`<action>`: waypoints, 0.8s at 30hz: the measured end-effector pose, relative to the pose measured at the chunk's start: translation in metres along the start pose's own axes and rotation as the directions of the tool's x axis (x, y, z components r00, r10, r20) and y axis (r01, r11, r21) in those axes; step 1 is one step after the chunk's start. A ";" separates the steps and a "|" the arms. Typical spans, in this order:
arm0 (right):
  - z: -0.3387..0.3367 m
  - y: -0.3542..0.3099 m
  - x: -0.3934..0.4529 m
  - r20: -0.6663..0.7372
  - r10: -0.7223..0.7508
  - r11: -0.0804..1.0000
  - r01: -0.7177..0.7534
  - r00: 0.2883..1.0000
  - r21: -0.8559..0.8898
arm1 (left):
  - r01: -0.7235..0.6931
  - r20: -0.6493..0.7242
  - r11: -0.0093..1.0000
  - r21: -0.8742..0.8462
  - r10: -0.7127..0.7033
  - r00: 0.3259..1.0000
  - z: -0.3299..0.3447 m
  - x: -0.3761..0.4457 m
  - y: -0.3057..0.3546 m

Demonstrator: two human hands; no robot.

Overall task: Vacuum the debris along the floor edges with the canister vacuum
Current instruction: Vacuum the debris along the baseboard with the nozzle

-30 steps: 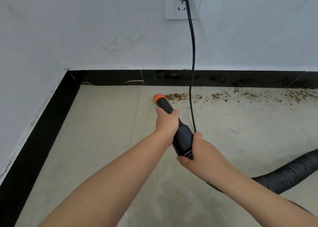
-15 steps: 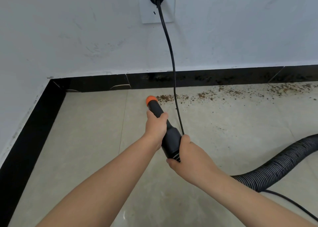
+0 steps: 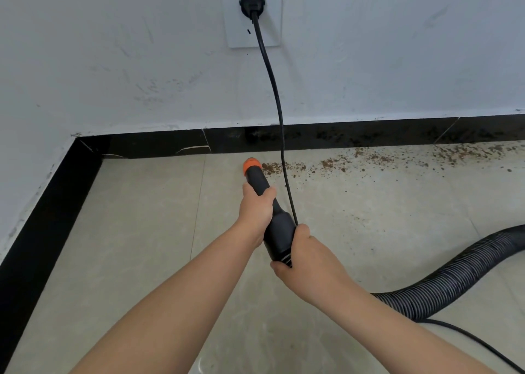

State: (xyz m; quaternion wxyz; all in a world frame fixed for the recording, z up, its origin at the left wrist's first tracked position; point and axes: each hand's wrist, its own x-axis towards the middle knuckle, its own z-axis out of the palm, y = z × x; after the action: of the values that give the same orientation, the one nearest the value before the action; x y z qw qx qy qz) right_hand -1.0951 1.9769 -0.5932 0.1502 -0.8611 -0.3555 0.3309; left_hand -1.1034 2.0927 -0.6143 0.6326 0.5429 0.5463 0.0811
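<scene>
While both hands, left point(image 3: 255, 212) and right point(image 3: 308, 256), grip nozzle point(image 3: 257, 179), orange tip touches debris point(image 3: 369, 160).

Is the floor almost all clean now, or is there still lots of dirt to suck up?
The floor from the corner to the orange nozzle tip looks clean. Both hands, left hand and right hand, hold the vacuum wand, its tip at the start of the brown debris. That trail along the black baseboard to the right is still left, so lots remains.
</scene>
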 end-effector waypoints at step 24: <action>-0.014 0.022 -0.036 0.029 -0.017 0.998 0.018 0.999 -0.055 | 0.007 0.044 1.000 0.030 -0.009 0.999 0.020 -0.029 -0.010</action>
State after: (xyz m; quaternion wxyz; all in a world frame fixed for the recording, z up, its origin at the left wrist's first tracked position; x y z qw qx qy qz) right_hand -1.0938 1.9357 -0.5772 0.1240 -0.8569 -0.3743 0.3320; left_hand -1.1037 2.0565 -0.6087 0.6367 0.5517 0.5356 0.0587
